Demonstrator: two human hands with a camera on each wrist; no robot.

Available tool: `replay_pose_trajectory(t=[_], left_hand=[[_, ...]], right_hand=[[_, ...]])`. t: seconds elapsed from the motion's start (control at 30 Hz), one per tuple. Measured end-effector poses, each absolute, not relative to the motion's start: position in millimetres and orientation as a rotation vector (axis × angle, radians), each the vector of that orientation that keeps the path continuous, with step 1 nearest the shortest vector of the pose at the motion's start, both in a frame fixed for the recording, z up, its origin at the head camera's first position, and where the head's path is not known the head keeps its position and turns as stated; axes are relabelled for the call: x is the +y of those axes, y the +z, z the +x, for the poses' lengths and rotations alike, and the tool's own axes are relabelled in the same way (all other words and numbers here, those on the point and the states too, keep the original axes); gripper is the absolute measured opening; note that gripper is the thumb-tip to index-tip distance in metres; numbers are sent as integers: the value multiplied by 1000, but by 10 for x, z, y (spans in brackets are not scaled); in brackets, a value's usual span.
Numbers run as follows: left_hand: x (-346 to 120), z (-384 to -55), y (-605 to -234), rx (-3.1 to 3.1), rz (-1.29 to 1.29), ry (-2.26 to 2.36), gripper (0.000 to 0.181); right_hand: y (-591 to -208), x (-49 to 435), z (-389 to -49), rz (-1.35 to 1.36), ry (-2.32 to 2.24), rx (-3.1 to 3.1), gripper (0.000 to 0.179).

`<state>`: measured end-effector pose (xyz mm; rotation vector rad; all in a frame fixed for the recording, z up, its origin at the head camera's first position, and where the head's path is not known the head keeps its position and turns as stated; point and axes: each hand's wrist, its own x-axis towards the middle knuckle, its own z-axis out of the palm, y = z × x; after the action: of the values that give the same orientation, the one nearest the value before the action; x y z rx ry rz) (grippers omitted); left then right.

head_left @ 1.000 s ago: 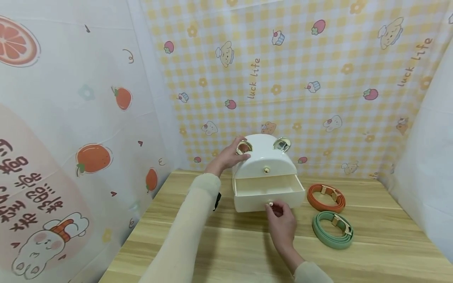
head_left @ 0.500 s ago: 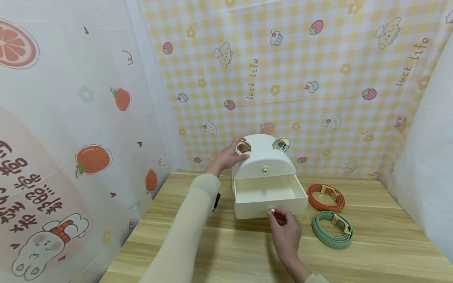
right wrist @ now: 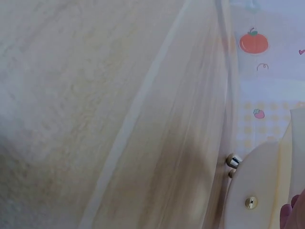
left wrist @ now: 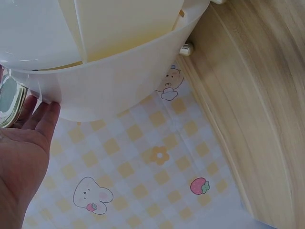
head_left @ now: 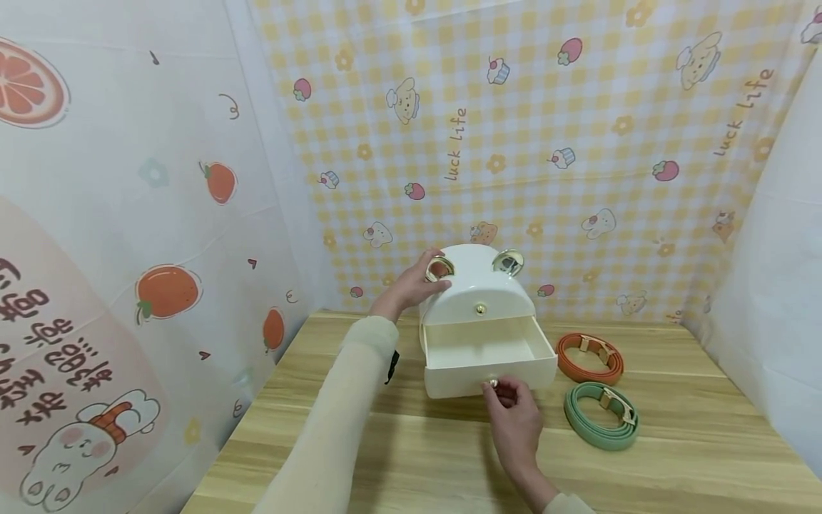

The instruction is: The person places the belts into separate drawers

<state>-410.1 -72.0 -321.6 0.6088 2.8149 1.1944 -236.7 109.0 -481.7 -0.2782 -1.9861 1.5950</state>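
A white drawer box [head_left: 478,289] with two gold ears stands on the table, its lower drawer [head_left: 449,382] pulled out and bare inside. My left hand [head_left: 411,287] grips the box at its left gold ear [head_left: 439,269], thumb in front. In the left wrist view, the fingers of the left hand [left wrist: 33,138] reach behind that ear and touch the shell. My right hand [head_left: 516,428] pinches the small gold knob [head_left: 493,383] on the drawer front. Only a bit of the right hand [right wrist: 296,214] shows in the right wrist view.
Right of the box lie two coiled belts, an orange one [head_left: 573,365] and a green one [head_left: 586,427], both with gold buckles. Behind the wooden table [head_left: 437,464] hangs a yellow checked cloth [head_left: 385,143]. A small black item [head_left: 393,365] shows beside the left sleeve.
My right hand has drawn the drawer further out toward me, mostly in the first half second. The left hand has kept its hold on the box.
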Motion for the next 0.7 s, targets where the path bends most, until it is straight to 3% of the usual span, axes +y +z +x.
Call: replay_pose_trajectory(t=[0.7], left_hand=[[-735,-4125,-3227,2816,617,1197,65]], right_hand=[[-4826,1169,-2182,-246,1601,-2005,22]])
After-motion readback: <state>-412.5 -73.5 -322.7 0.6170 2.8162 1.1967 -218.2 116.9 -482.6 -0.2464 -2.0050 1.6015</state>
